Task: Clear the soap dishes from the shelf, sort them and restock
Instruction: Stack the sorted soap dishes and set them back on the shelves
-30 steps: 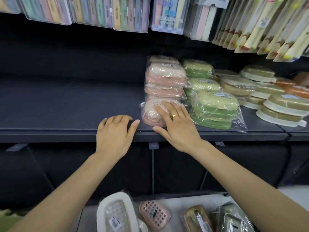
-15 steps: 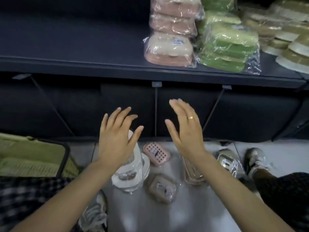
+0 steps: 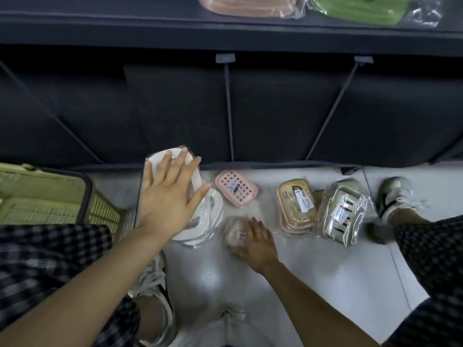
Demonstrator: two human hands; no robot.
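There is one view only, from a wide-angle camera worn on the person's head. It looks steeply down and a little forward, over both forearms onto the floor point(image 3: 313, 284) in front of the shelf point(image 3: 225, 33). The shelf's front edge runs across the top of the frame, its lines bowed by the lens, and the dark space beneath it fills the upper middle. The hands, left point(image 3: 170, 199) and right point(image 3: 255, 244), sit near the centre, close to the camera. The person's own knees and shoes point(image 3: 395, 196) enter at the lower corners and the right edge. A basket point(image 3: 50, 196) is cut off by the left edge.
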